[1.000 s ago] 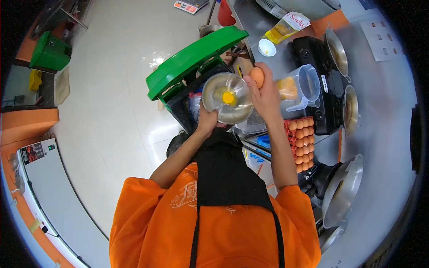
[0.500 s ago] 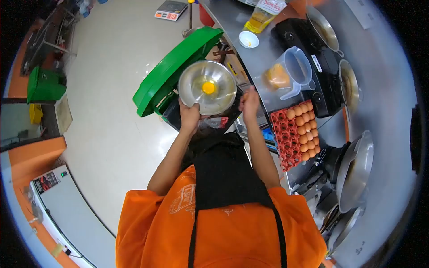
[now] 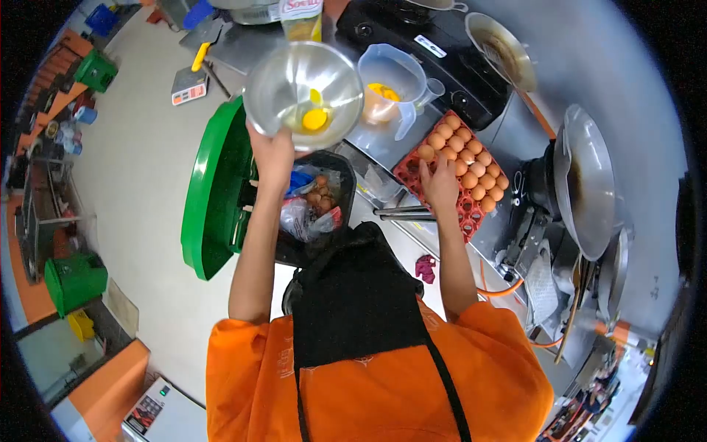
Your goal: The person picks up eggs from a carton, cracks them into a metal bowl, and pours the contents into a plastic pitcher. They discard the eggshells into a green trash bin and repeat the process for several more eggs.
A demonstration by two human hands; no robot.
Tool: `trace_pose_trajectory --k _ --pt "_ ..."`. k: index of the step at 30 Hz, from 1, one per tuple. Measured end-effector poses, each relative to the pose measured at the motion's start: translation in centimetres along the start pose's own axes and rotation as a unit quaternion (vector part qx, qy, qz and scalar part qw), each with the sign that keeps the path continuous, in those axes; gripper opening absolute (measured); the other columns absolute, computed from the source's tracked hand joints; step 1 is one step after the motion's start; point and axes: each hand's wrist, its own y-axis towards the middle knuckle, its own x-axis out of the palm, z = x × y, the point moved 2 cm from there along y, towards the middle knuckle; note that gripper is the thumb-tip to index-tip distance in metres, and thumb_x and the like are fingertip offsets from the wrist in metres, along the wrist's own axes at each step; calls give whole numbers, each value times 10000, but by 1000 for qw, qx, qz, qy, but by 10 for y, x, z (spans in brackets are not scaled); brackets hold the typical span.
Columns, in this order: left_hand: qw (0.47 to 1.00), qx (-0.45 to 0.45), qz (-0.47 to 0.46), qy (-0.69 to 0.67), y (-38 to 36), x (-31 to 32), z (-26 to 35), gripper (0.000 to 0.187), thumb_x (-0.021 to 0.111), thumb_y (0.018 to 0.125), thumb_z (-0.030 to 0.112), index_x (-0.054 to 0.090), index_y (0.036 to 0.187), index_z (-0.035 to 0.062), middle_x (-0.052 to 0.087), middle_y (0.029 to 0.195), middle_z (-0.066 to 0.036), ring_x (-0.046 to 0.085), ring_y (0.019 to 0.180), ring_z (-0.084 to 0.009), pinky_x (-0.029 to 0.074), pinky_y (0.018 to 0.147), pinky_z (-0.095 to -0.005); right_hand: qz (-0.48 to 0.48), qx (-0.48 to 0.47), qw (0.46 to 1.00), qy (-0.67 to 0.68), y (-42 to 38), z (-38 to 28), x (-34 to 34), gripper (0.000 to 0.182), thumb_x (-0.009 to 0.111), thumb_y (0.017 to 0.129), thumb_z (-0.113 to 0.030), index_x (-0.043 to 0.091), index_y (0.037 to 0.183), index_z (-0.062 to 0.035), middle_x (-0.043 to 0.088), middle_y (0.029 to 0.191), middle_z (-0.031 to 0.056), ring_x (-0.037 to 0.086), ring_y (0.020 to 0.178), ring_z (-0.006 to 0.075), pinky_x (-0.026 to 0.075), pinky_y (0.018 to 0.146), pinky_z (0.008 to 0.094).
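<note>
My left hand grips the lower rim of a steel mixing bowl, which is tilted above the bin. A raw egg yolk lies inside, with a smaller yellow patch above it that may be a reflection. At the egg tray, my right hand has its fingertips round a brown egg at the near corner of the filled rows; the egg still sits in its slot. A measuring jug with yellow egg in its bottom stands beside the bowl on the counter.
Below the bowl, a black bin with a green lid holds eggshells and plastic bags. A black gas stove and several pans, including a large wok, line the right side. A kitchen scale is at upper left.
The bowl and my left hand have moved up and left, uncovering the bin's contents. My right hand has gone from beside the bin to the eggs in the tray. The view has shifted.
</note>
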Motion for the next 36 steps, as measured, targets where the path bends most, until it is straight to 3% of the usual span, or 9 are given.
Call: trace_pose_trajectory --k 6,12,15,19,22,26,30,32,36 --pt "988 37 -116 96 55 79 37 673 473 768 -15 222 1389 45 467 1250 -240 625 952 -358 600 680 -421 -56 19 996 63 32 19 24 521 608 844 -419 492 1193 -50 618 994 270 605 912 428 492 766 483" --pt "877 355 -143 291 93 125 22 761 522 731 -31 228 1425 73 417 1312 -306 544 1055 -461 422 949 -463 15 31 993 109 41 26 30 406 620 823 -230 485 1134 -7 624 990 241 632 862 395 517 755 434" --pt "832 410 -141 346 90 132 18 760 525 744 -5 241 1429 160 364 1349 -323 543 989 -513 484 824 -519 -18 252 806 536 41 35 35 437 583 825 -85 392 1212 -20 607 967 148 633 880 330 542 762 407" --pt "840 393 -154 340 80 133 12 769 508 745 -6 225 1440 163 335 1363 -336 492 1070 -522 448 893 -502 -97 179 507 837 38 22 11 335 544 861 -2 400 1163 -23 561 987 100 592 973 275 549 848 361" --pt "887 349 -113 281 79 125 4 775 494 745 -24 198 1441 147 362 1353 -317 546 1029 -487 513 795 -492 -70 175 515 836 51 12 3 305 558 880 -42 432 1157 -26 559 979 95 610 912 259 560 828 346" --pt "997 -16 -62 -52 44 89 3 630 493 789 2 297 1378 109 484 1272 -224 601 1032 -378 586 730 -465 -11 133 706 696 62 -29 -28 229 605 896 -159 522 1081 -52 608 872 90 614 758 179 528 640 252" --pt "982 -135 -42 -122 -13 26 -20 557 428 816 -17 283 1352 32 508 1206 -214 618 991 -354 616 688 -445 210 -80 861 457 54 -98 -21 181 660 854 -132 562 969 -34 591 789 59 555 686 117 476 605 244" --pt "959 -194 -33 -206 -37 0 -48 611 393 803 -41 219 1372 98 459 1254 -206 604 1013 -376 615 649 -472 186 -165 870 425 31 -139 -13 209 694 801 -88 573 957 -20 587 829 60 554 730 135 479 663 265" --pt "928 -238 44 -283 -72 -64 -68 538 378 779 -55 246 1300 -77 477 1180 -281 633 928 -393 623 678 -441 111 -108 860 487 4 -163 18 285 743 738 -112 588 962 -27 620 880 95 592 792 172 495 729 308"
